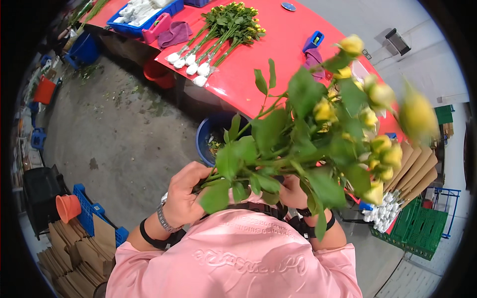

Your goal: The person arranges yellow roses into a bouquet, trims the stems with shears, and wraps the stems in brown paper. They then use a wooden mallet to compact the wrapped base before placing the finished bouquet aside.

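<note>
A bunch of yellow roses (325, 111) with long green stems and broad leaves lies across the space in front of my chest, blooms to the right. My left hand (185, 196) is closed around the stems at their lower end. Farther along the bunch, my right hand (294, 192) grips it from below; leaves cover most of its fingers. The nearest bloom at the right is smeared by motion. Below the stems, on the floor, stands a blue tub (202, 136) with plant scraps inside.
On the red table (238, 82) lie wrapped rose bunches (223, 32) with white stem ends, purple cloths (175, 35) and a blue tray (134, 25) of white items. Brown cardboard (74, 251) stands at the lower left. Green crates (422, 231) and white-tipped wrapped stems (385, 212) are at the right.
</note>
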Tool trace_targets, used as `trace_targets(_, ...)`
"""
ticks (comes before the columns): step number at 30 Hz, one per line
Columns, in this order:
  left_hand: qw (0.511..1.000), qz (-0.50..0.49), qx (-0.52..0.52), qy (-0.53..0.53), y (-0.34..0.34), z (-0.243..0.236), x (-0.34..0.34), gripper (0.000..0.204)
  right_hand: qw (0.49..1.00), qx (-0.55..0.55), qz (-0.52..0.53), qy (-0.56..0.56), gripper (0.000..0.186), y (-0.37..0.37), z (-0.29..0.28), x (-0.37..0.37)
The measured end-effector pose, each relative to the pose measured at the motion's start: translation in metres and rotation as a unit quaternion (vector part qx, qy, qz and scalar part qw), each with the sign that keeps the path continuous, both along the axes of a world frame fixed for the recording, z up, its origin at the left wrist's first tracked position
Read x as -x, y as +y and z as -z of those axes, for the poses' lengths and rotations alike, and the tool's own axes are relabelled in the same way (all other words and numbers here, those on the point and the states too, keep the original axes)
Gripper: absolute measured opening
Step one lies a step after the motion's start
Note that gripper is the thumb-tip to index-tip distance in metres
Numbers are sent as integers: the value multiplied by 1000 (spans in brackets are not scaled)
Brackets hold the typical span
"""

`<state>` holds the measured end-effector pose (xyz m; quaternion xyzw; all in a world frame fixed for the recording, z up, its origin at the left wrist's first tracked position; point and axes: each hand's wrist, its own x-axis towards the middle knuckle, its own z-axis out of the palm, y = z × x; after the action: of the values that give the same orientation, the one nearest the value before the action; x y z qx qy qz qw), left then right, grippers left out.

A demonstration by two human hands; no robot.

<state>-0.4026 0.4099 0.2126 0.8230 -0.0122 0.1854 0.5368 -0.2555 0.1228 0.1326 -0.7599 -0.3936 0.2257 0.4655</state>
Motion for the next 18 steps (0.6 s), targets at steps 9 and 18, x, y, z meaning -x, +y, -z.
trace_targets(9, 993, -67, -22, 93, -15, -7, 0, 17, 967, 67, 190, 156, 34, -42, 107, -143)
trace_targets(18, 911, -249, 269, 191, -77, -25, 13, 19, 902, 308, 257, -157, 28, -53, 228, -335)
